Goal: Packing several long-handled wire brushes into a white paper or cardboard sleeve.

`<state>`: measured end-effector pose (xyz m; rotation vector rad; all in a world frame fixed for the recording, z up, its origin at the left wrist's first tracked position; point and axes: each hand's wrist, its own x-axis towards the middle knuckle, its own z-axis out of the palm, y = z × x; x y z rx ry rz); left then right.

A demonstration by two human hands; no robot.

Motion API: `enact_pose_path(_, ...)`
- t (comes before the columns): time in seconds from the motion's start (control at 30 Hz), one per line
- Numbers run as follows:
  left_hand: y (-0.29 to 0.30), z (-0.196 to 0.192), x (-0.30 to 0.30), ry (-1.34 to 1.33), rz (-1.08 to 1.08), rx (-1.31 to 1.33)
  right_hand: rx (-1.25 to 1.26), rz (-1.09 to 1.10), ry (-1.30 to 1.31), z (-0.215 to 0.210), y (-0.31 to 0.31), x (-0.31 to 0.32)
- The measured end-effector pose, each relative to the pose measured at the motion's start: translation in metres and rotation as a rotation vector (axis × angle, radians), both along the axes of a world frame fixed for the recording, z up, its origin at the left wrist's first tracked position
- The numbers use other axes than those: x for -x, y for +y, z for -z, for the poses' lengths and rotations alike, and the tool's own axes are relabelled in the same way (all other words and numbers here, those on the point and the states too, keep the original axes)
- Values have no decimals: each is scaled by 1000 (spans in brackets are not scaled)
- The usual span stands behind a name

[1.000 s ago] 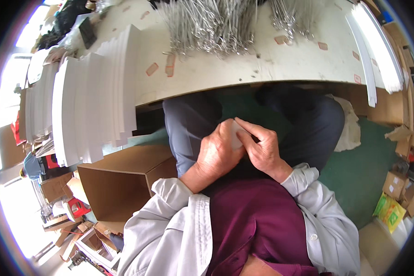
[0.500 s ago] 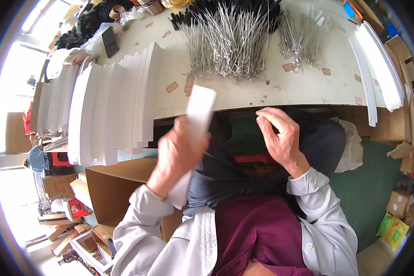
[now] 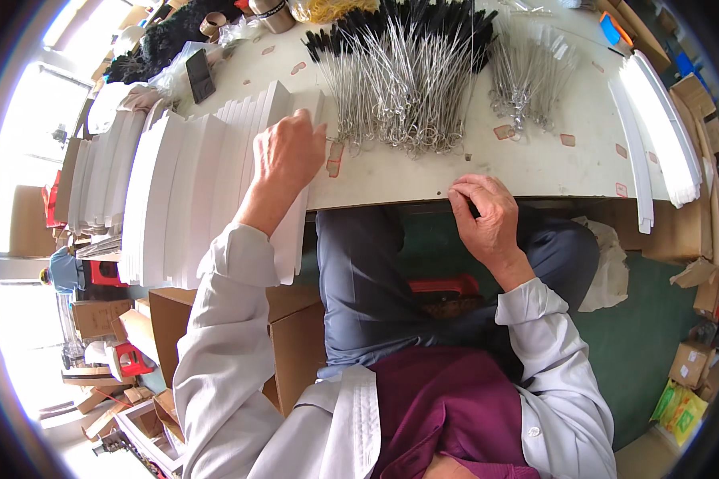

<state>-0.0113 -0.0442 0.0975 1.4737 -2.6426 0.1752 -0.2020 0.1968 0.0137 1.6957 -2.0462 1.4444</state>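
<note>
Left of the wire pile (image 3: 411, 88), the left hand (image 3: 291, 150) is over the row of white strips (image 3: 196, 184), grip unclear; nearer the body than the pile, the right hand (image 3: 485, 217) is loosely curled, empty.

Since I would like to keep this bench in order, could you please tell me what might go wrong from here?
The white strips jut past the front edge of the table, so a nudge from the left hand, which is at their right end, might tip some off. The black-tipped wires lie crowded with their looped ends overlapping, so pulling one could drag others along.
</note>
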Motion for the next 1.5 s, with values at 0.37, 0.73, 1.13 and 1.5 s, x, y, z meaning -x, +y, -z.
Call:
enact_pose_path(0.37, -12, 1, 32, 102, 196, -452, 49, 6, -5, 4, -2, -5)
enact_pose_path(0.73, -16, 3, 28, 219, 208, -242, 32, 21, 26, 3, -4, -4)
enact_pose_path(1.13, -15, -18, 30, 810, 486, -198, 75, -143, 110, -27, -28, -9)
enact_pose_path(1.5, -15, -51, 26, 1173, 424, -546, -292, -234, 606, -26, -159, -30)
